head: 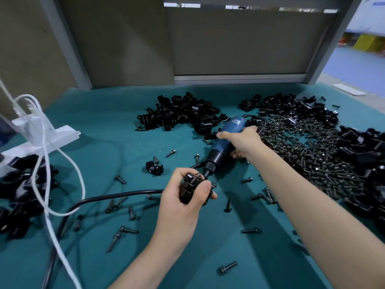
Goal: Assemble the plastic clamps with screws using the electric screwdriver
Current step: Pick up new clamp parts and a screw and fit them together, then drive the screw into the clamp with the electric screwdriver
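My left hand (179, 203) grips a black plastic clamp (190, 189) above the teal mat, with a screw head showing at the clamp's top. My right hand (242, 142) grips the blue electric screwdriver (226, 140), which slants down to the left. Its black tip (206, 174) meets the screw on the held clamp. One loose clamp (154, 168) with a screw standing in it lies just left of the tool.
Heaps of black clamps lie at the back centre (183, 113), far right (362, 155) and left edge (18, 195). A big spread of screws (308, 151) fills the right side, and several lie scattered on the mat. A white power strip (41, 136), white cord and black cable (116, 195) are at left.
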Demonstrator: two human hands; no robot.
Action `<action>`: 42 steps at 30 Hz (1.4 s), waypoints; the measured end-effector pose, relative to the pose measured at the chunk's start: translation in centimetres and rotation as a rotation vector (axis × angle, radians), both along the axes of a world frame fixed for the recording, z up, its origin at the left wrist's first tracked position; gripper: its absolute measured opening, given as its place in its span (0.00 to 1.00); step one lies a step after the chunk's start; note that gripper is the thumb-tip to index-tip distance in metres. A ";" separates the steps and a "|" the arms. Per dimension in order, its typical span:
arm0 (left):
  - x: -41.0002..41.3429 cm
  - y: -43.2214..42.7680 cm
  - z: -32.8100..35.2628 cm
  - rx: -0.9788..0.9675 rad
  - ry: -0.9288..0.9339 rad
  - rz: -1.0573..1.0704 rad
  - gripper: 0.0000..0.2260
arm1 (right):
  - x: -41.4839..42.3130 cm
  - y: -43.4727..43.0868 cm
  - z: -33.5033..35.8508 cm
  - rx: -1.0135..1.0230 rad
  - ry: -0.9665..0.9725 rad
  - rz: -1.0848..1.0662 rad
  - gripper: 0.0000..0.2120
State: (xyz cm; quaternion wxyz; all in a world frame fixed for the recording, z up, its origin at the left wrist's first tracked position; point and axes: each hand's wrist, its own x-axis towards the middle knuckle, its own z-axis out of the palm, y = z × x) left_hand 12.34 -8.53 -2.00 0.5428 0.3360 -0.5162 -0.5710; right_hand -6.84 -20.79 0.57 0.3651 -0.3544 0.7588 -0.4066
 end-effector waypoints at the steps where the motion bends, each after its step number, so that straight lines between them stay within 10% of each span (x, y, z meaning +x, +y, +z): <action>1: 0.0 0.1 0.0 -0.011 -0.002 -0.007 0.12 | 0.1 -0.3 -0.2 0.001 -0.038 -0.031 0.34; 8: -0.1 -0.1 -0.4 -0.052 -0.115 0.019 0.09 | -0.5 -0.1 0.4 -0.108 -0.374 -0.071 0.13; 20: 0.3 -0.3 -0.5 -0.090 -0.194 0.109 0.13 | -0.6 1.5 4.8 -0.728 -1.390 -0.040 0.09; 42: 0.3 -0.4 -0.3 -0.059 -0.164 0.080 0.11 | 0.5 3.3 8.7 -0.747 -1.271 0.242 0.07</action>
